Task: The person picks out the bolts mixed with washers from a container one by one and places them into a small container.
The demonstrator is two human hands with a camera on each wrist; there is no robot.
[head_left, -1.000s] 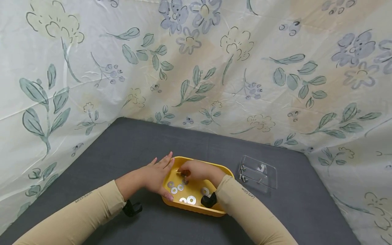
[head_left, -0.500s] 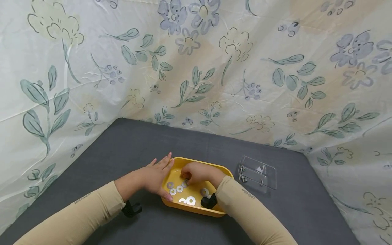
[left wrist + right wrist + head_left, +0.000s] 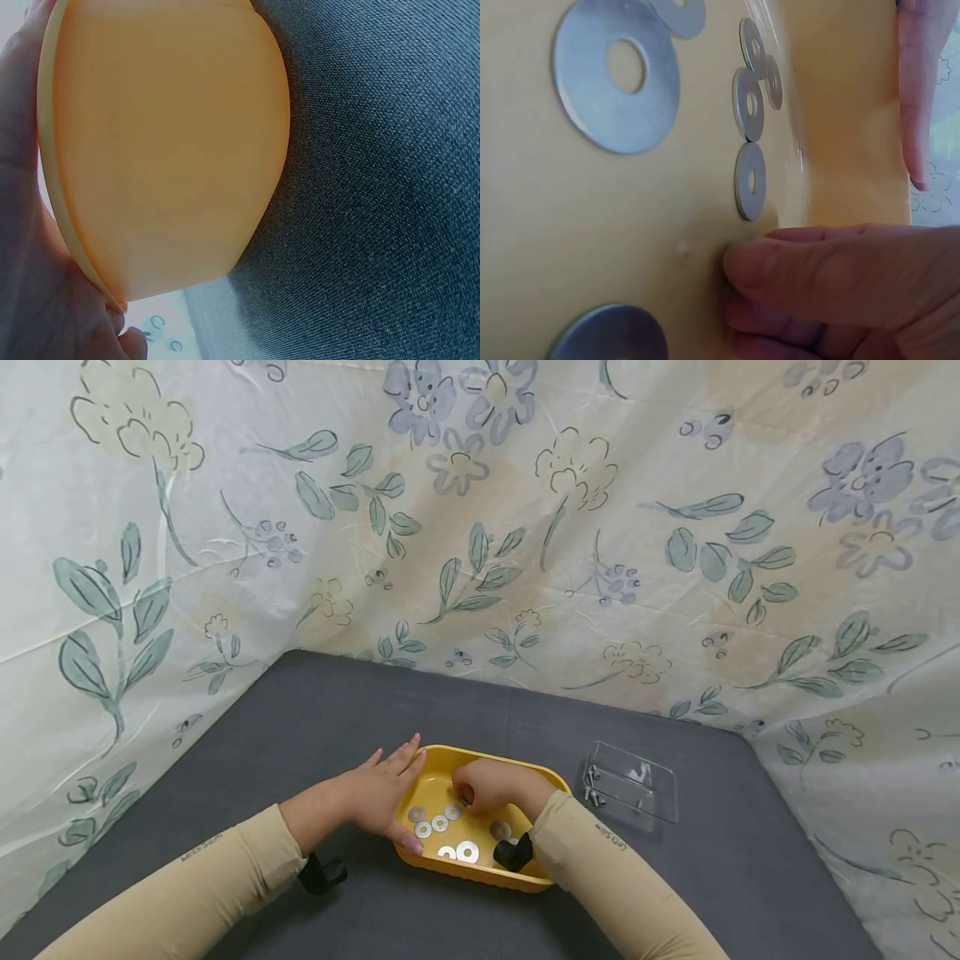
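A yellow tub [image 3: 480, 878] holds several flat metal washers [image 3: 468, 852], some of them in a cluster near its left end. My left hand [image 3: 381, 793] rests across that end with fingers spread, the thumb at the front rim. In the left wrist view it lies along the rim, beside the tub's outer wall [image 3: 172, 150]. My right hand [image 3: 491, 783] reaches down into the tub, thumb and fingers curled together close over its floor. In the right wrist view the thumb tip is just beside a washer [image 3: 751, 181]; I cannot tell whether anything is between the fingertips.
A clear plastic tray [image 3: 652, 789] with several small bolts [image 3: 594, 787] stands to the right of the tub on the dark grey cloth [image 3: 360, 702]. A floral curtain [image 3: 480, 527] hangs behind and along the sides. Black straps [image 3: 322, 872] show at the wrists.
My right hand has shifted a little to the right inside the tub, exposing a washer that its fingers partly covered. The left hand stays on the tub's end.
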